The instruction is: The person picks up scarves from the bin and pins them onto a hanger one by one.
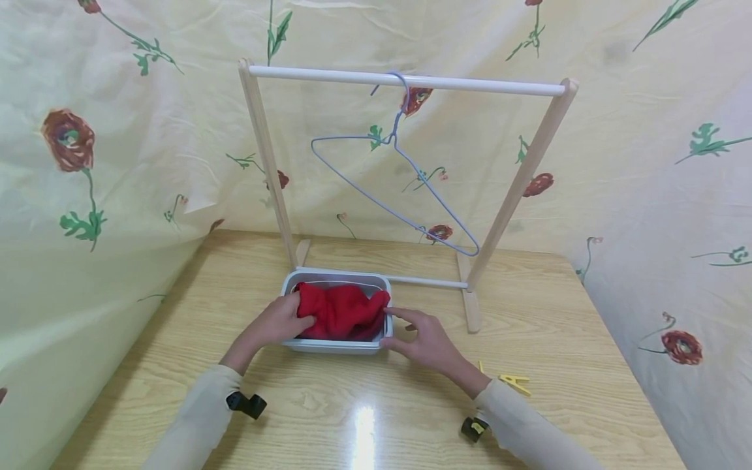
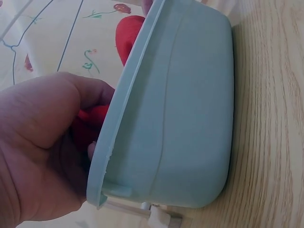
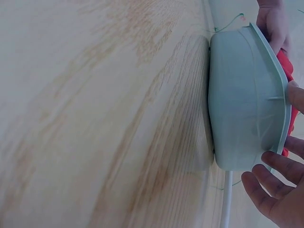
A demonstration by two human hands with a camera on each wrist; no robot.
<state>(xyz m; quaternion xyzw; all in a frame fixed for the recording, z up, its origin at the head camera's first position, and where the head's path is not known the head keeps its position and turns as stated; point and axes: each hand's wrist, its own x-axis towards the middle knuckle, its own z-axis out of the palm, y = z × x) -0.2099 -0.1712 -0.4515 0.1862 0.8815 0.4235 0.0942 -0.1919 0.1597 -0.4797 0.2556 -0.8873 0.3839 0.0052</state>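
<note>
A pale blue-grey plastic bin [image 1: 337, 347] stands on the table with a bunched red cloth [image 1: 346, 307] inside it. My left hand [image 1: 281, 320] reaches over the bin's left end and grips the cloth. In the left wrist view, red fabric shows between thumb and fingers, while some fingertips are hidden behind the bin wall. At the bin's right end is my right hand [image 1: 431, 339], its thumb and index fingertip at the rim. The right wrist view shows its other fingers [image 3: 268, 183] spread loosely outside the bin.
Behind the bin rises a wooden rack with a white top rail [image 1: 470, 83]; a blue wire hanger [image 1: 364, 190] hangs from it. The lower bar [image 1: 429, 282] runs along the bin's back. Yellow clothespins [image 1: 514, 380] lie by the right forearm. Floral fabric [image 1: 147, 196] surrounds the table.
</note>
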